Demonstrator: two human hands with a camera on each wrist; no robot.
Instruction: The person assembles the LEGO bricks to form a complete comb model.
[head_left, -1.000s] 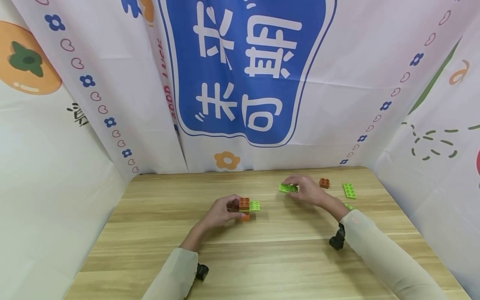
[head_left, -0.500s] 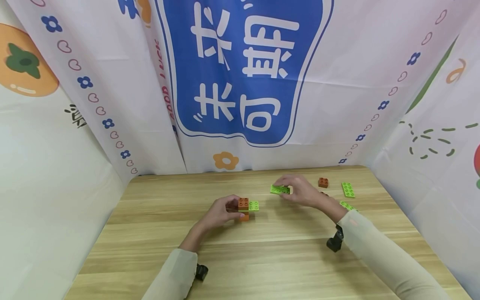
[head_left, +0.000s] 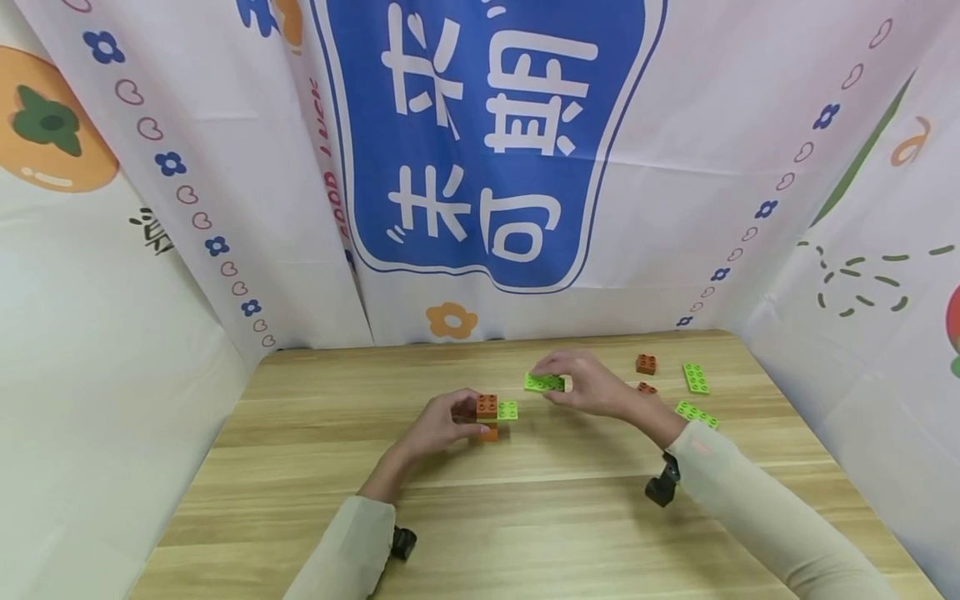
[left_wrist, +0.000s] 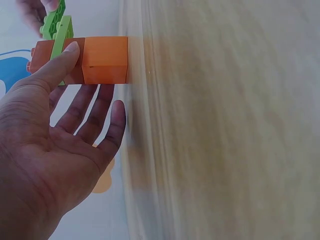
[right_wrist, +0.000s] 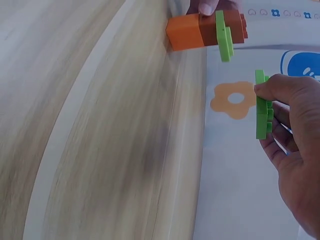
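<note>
White cloth (head_left: 675, 217) printed with a large blue panel (head_left: 480, 275) hangs behind and beside a wood-grain table (head_left: 570, 533), which fills the lower part of the head view. Right of centre on the table lie an upper brown block (head_left: 646, 363), a lower brown block (head_left: 647, 388) and two loose green blocks (head_left: 696, 378); the right forearm (head_left: 656, 421) partly covers the lower brown one. Near the centre, the left hand (head_left: 442, 425) grips a block stack (head_left: 487, 407), orange at the bottom, with a green layer jutting rightward under a brown top. The right hand (head_left: 588, 385) pinches a green block (head_left: 542, 382) between thumb and fingers, above the table, near the stack but apart from it.
</note>
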